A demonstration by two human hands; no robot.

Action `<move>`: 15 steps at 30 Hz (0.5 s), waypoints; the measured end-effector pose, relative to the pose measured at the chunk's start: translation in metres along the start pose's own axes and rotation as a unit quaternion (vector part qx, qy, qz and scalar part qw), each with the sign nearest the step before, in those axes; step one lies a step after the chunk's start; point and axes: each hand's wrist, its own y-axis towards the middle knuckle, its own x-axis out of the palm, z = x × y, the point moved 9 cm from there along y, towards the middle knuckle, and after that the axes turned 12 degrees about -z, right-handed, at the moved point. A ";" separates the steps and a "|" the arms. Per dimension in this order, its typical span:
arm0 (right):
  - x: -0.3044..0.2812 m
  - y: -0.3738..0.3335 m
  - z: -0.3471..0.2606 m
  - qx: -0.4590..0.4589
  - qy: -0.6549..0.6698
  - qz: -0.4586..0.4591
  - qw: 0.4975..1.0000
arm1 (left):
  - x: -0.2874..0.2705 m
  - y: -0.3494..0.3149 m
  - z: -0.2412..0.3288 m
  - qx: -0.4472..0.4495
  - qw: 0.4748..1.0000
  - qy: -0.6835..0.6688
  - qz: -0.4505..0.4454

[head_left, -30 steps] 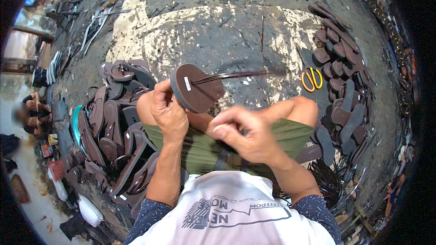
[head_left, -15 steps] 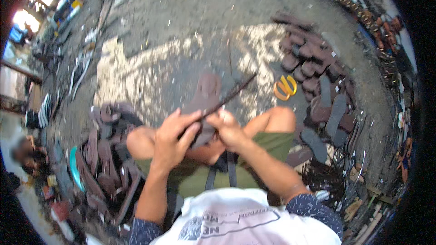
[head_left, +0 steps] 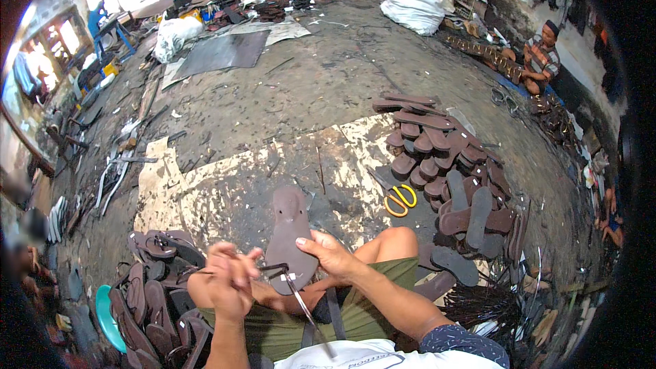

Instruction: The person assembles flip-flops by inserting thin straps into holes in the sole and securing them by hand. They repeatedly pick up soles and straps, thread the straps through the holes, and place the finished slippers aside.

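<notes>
My right hand point(head_left: 331, 254) grips a brown flip-flop sole point(head_left: 290, 229) by its edge, thumb on top. The sole lies above my crossed legs, toe end pointing away, with holes in its front part and a small white mark near the heel. To the left, my left hand point(head_left: 229, 277) is raised, its fingers loosely curled and blurred. At its fingertips is the dark bent end of a thin metal rod point(head_left: 299, 298), apparently held there. The rod slants across the heel toward my shirt.
Stacked brown soles point(head_left: 437, 150) lie to the right, beside yellow-handled scissors point(head_left: 400, 201). More sandals point(head_left: 154, 307) and a teal bowl point(head_left: 108, 318) are at my left. Dark strips point(head_left: 478, 307) lie near my right knee. Another person point(head_left: 543, 61) sits at the far right.
My hands have moved apart from a long dark strip-like piece; it no longer shows. The right hand now holds the sole and the bent rod has appeared. The view has tilted up.
</notes>
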 end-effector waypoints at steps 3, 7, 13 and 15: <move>0.019 0.001 -0.025 0.058 -0.037 -0.081 0.994 | -0.029 -0.018 -0.010 -0.050 0.945 -0.113 0.302; 0.035 0.009 -0.023 0.043 -0.281 -0.211 0.935 | -0.011 -0.010 -0.071 -0.161 0.954 -0.164 0.192; -0.021 -0.033 -0.020 -0.070 -0.137 0.158 0.975 | -0.057 0.000 -0.023 -0.057 0.953 -0.105 0.277; 0.001 -0.054 -0.023 -0.218 -0.168 0.138 0.951 | -0.077 -0.012 -0.024 -0.032 0.939 -0.080 0.333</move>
